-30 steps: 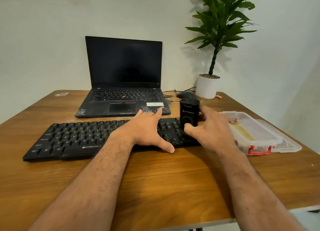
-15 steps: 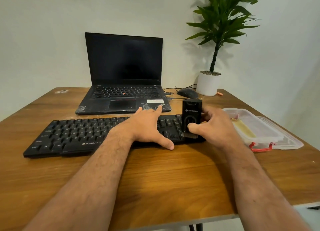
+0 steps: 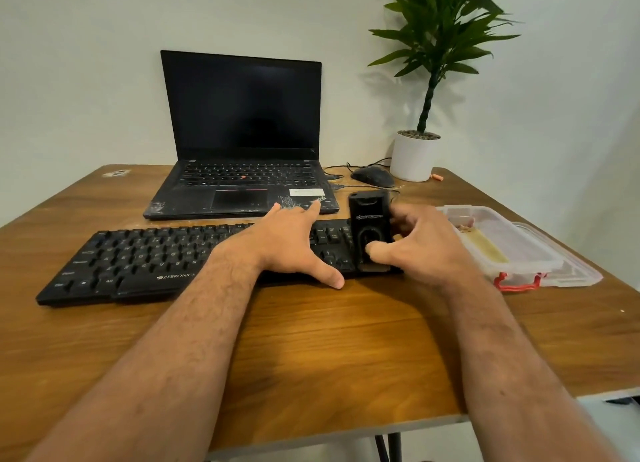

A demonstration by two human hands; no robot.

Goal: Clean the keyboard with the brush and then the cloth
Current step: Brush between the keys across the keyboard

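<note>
A black keyboard (image 3: pixel 138 257) lies across the wooden table (image 3: pixel 329 340) in front of me. My left hand (image 3: pixel 294 243) rests flat on its right half, fingers spread and straight, thumb on the table at the front edge. My right hand (image 3: pixel 426 247) grips a black upright brush tool (image 3: pixel 369 219), thumb on its front face. The tool stands on the keyboard's right end, its brownish bristles down on the keys. No cloth is visible.
An open black laptop (image 3: pixel 242 170) sits behind the keyboard. A mouse (image 3: pixel 373 177) with its cable and a potted plant (image 3: pixel 415 153) stand at the back right. A clear plastic box with red clips (image 3: pixel 509 253) lies right of my right hand.
The brush tool has come down and towards me along the keyboard's right end, with my right hand round it. My left hand has stayed flat on the keys.
</note>
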